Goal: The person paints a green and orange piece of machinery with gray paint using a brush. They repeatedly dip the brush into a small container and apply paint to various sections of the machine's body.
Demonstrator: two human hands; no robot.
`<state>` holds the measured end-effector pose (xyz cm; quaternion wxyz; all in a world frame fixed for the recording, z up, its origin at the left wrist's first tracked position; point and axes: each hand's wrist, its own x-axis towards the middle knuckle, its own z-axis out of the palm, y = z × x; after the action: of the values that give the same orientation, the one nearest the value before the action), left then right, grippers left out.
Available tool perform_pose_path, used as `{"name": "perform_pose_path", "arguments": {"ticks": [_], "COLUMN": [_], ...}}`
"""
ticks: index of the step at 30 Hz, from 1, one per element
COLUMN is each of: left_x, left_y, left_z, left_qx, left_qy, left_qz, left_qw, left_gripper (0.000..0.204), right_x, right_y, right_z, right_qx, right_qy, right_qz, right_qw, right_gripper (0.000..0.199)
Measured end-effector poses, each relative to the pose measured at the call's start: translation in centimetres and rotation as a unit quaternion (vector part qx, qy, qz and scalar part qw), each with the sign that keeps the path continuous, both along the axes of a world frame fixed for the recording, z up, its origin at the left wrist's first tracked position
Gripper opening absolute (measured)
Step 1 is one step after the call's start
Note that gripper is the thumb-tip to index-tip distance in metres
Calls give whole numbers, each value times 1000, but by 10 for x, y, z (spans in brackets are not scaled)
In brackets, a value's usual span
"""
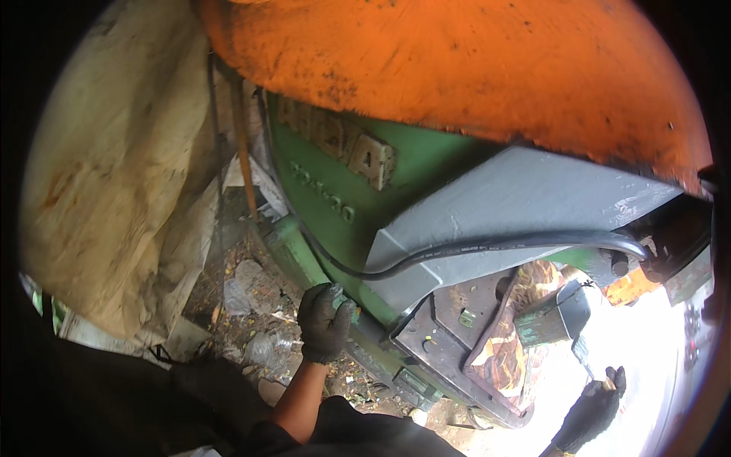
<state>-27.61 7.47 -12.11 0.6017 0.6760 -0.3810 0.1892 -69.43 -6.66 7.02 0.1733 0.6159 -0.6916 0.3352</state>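
My left hand [325,324], in a dark work glove, grips the lower edge of a green machine body [335,190] near its green base rail [293,255]. At the lower right, my right hand [594,407], also gloved in black, hangs in the air below the machine with its fingers spread and nothing in it. Between the hands lie a dark metal plate [442,320] and a patterned cloth pad [514,335].
A large orange cover [457,61] arches over the top. A grey panel [518,198] with a black hose [502,245] running across it sits below the cover. A tan sack [114,167] hangs at the left. Rubble and scraps [251,312] litter the ground.
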Motion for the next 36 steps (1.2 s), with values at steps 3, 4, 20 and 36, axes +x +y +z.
{"name": "perform_pose_path", "arguments": {"ticks": [3,4,20,36], "left_x": [7,8,1,-43], "left_y": [-12,-14,-52,-79], "left_z": [34,41,106,161], "left_qx": [7,11,-65,-44], "left_qy": [-58,-67,-144,-282], "left_qz": [-20,-36,-87,46], "left_qw": [998,997,984,957], "left_gripper": [33,34,53,32], "right_x": [4,4,-7,-95], "right_y": [12,15,33,-3], "right_z": [1,0,-25,-64], "right_qx": [-35,-48,-56,-80], "right_qy": [-8,16,-15,-49], "right_qz": [11,5,86,122], "right_qw": [999,999,995,988], "right_gripper": [27,26,26,23]}}
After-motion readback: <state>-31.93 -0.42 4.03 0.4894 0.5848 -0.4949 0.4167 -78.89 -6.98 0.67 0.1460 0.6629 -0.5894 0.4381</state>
